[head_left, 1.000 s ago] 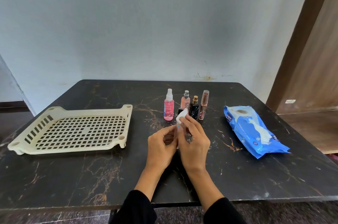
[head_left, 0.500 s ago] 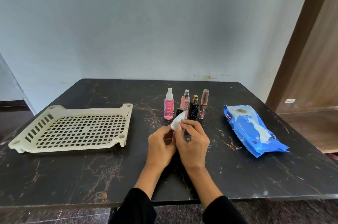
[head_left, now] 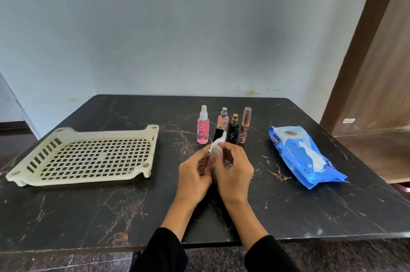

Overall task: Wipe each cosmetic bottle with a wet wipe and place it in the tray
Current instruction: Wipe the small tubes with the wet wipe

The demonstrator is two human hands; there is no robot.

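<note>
My left hand (head_left: 194, 175) grips a small pinkish bottle (head_left: 206, 160) with a dark cap (head_left: 218, 134), mostly hidden by my fingers. My right hand (head_left: 234, 168) pinches a white wet wipe (head_left: 216, 147) against the upper part of that bottle. Just behind my hands stand a pink spray bottle (head_left: 203, 130), a peach bottle with a silver top (head_left: 223, 119), a black bottle with a gold top (head_left: 234, 132) and a brown tube (head_left: 245, 126). The cream slotted tray (head_left: 111, 133) lies to the left with nothing in it.
A blue pack of wet wipes (head_left: 295, 149) lies on the right of the dark marble table (head_left: 111, 209), one wipe sticking out of its opening. A grey wall is behind the table and a wooden door frame stands at the right.
The wipe in my right hand has slid a little to the left and down over the held bottle. My hands stay in nearly the same spot.
</note>
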